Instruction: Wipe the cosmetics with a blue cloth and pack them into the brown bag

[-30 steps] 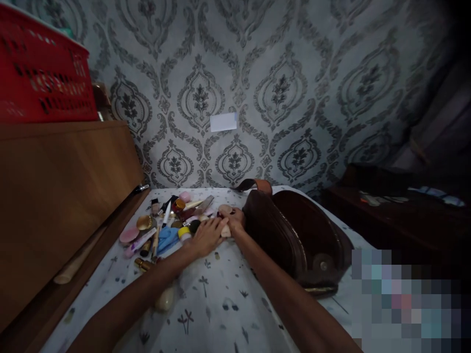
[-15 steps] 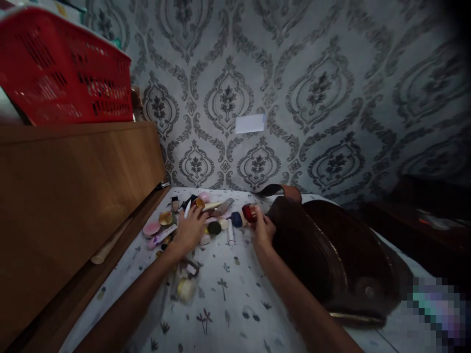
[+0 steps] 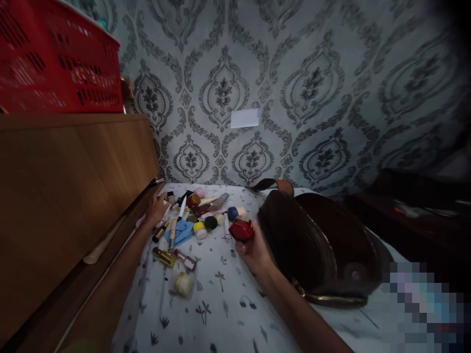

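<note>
My right hand is closed round a red, faceted case and holds it just left of a dark brown leather bag lying on the bed. My left hand reaches to the far left edge of a heap of cosmetics, its fingers resting on a pink round item beside the wooden cabinet; whether it grips anything is hidden. The heap holds small jars, tubes, brushes, a blue cloth and a gold-capped bottle. A cream round jar lies apart, nearer me.
A white sheet with small plant prints covers the bed. A tall wooden cabinet stands along the left with a red plastic basket on top. Patterned wallpaper lies behind. Dark furniture stands at the right.
My right hand has drawn the red case back from the heap toward me. My left hand slid from the heap's middle to its left edge by the cabinet.
</note>
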Available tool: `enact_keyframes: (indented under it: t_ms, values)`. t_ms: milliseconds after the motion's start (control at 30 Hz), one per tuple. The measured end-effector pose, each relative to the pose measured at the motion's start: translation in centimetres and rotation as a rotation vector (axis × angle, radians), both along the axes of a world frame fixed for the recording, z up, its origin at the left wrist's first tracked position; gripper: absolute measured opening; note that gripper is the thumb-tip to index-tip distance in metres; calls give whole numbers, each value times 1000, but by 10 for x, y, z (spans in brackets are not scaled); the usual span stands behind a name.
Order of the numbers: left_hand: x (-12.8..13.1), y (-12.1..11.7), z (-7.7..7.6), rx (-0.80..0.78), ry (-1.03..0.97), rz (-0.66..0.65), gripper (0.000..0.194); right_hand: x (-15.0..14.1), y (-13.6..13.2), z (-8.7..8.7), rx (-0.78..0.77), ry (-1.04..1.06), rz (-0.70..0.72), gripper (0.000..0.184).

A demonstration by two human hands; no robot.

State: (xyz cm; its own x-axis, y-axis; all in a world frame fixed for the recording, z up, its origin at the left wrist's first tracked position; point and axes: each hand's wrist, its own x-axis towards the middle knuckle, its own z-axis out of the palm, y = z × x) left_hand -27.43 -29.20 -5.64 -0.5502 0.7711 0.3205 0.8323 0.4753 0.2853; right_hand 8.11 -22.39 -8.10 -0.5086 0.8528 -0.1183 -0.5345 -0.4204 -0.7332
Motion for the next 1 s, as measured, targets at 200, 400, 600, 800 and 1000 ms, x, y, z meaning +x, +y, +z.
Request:
enact_keyframes:
  t_ms: [200,400,600,800,1000]
  values:
    - [2,1,11,-29,-47,53,55,4,-30,-4,-167,-16,89,38]
    - [60,-73,16,-107,-39,-308,62,7,-44,-10,-112,-20,143,43]
    - [148,-145,-9,-241,82,-885,65,12,-42,-14,-131,2,159,42]
    - [110,-134,-31,-163,233,-626,29,16,-41,-10,-159,58,127,36]
    - [67,-90,-21,-137,280,-313,34,16,-40,-9,-178,84,130,34]
